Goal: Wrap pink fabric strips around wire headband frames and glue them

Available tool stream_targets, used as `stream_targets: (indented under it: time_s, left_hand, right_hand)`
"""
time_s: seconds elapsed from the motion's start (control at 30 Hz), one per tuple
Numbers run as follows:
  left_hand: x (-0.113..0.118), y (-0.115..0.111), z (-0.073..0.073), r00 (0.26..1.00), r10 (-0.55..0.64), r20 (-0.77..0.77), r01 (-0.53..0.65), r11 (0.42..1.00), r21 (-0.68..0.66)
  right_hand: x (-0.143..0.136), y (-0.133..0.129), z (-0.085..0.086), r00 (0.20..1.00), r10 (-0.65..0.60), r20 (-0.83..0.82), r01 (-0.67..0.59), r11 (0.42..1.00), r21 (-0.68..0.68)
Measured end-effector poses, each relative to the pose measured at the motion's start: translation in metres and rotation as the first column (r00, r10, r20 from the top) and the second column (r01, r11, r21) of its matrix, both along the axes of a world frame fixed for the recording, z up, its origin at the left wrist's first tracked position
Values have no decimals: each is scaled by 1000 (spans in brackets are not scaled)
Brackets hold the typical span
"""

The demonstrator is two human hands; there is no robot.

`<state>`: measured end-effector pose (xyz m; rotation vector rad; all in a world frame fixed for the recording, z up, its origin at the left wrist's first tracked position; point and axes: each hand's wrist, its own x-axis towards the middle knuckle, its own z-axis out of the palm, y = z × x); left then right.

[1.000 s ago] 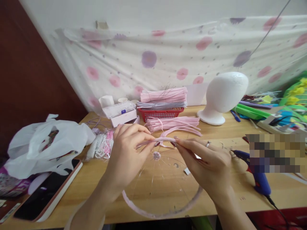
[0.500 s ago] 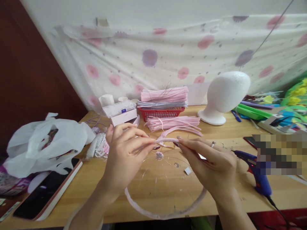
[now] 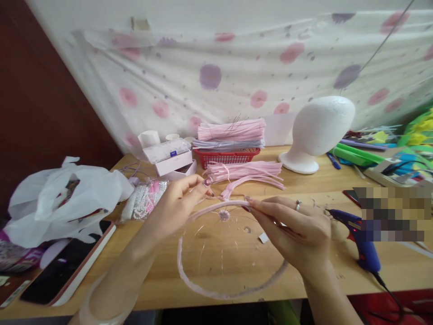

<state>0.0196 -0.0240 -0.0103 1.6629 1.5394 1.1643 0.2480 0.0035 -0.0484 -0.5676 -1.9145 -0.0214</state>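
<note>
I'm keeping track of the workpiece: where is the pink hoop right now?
In the head view, the pink hoop is at lower centre, its far rim pinched by the right hand, just nearer than the tied pink bundle.

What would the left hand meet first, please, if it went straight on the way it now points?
The left hand would probably meet the pink bundle on the table, though depth is unclear and it might pass above.

1. Left: plastic bag [image 3: 64,198], overlapping the far end of the smartphone [image 3: 64,273].
2. Far middle: pipe-cleaner stack [image 3: 232,132] on the basket [image 3: 228,158], behind a pipe-cleaner bundle [image 3: 252,170].
3. Right of the basket: mannequin head [image 3: 320,131].
4. Near middle: hoop [image 3: 230,296].
5. Right of the hoop: glue gun [image 3: 368,255].
</note>
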Motion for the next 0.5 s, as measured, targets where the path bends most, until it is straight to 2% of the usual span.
stream_targets:
  time_s: [0.13,0.2,0.3,0.43,0.5]
  left_hand:
    - [-12,5,-4,991,38,132,-51,994,98]
    - [-18,4,-3,988,76,137,-92,989,112]
    - [-18,0,-1,994,109,33,-113,979,169]
    - [-2,-10,-7,973,54,-225,19,950,311]
    - [7,-14,-14,944,98,-315,44,908,416]
  right_hand:
    - [3,2,1,999,-33,17,32,998,46]
    - [4,3,-1,998,-56,13,55,998,20]
    - [6,5,-4,998,-62,-13,61,996,-69]
    - [6,7,-8,993,-111,-47,102,982,-161]
    - [4,7,-8,989,-130,-63,116,974,-197]
